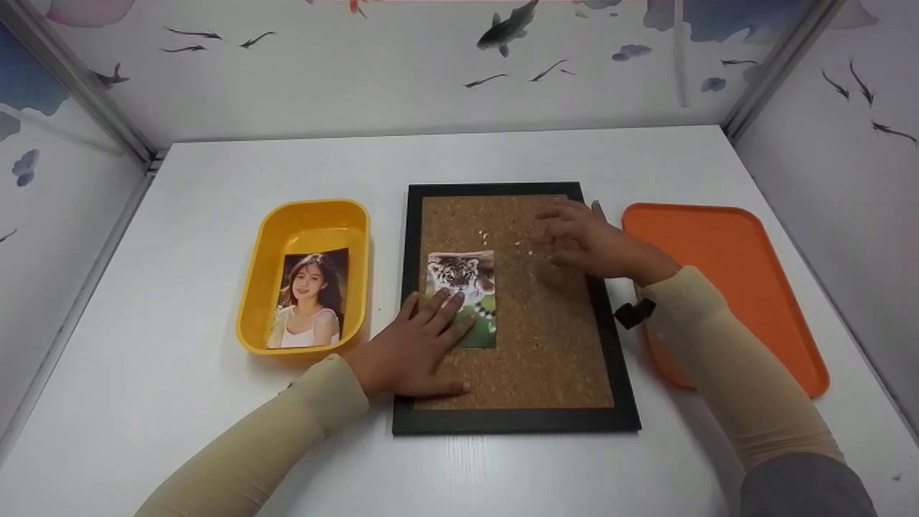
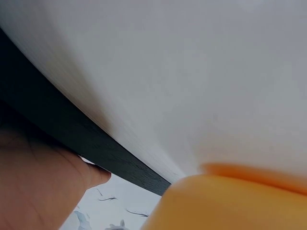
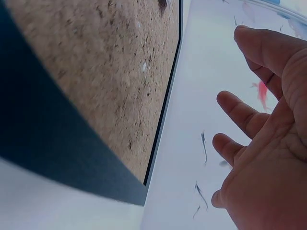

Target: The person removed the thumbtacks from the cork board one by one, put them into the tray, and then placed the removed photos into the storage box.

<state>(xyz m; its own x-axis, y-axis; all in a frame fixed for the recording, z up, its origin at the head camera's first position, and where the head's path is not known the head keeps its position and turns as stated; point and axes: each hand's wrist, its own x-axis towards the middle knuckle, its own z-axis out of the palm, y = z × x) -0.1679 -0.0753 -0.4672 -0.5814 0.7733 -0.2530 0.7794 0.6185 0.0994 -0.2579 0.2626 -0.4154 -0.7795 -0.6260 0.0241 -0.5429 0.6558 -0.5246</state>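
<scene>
A cork board (image 1: 553,345) with a black frame lies on the white table. On its left half is a tiger photo (image 1: 465,269), with a green lower part. My left hand (image 1: 423,345) rests over that photo's lower left, fingers spread and the thumb lying on the cork below. Over the board's upper right is my right hand (image 1: 589,240), its fingers loosely extended and slightly bent; in the right wrist view the palm (image 3: 273,177) shows nothing held. Several small whitish bits (image 1: 517,244) sit on the cork between the hands, too small to identify.
Left of the board stands a yellow tray (image 1: 251,287) with a portrait photo (image 1: 309,301) of a person in it. An orange tray (image 1: 725,244) lies to the right, partly beneath my right forearm. Patterned white walls (image 1: 395,86) enclose the table's back and sides.
</scene>
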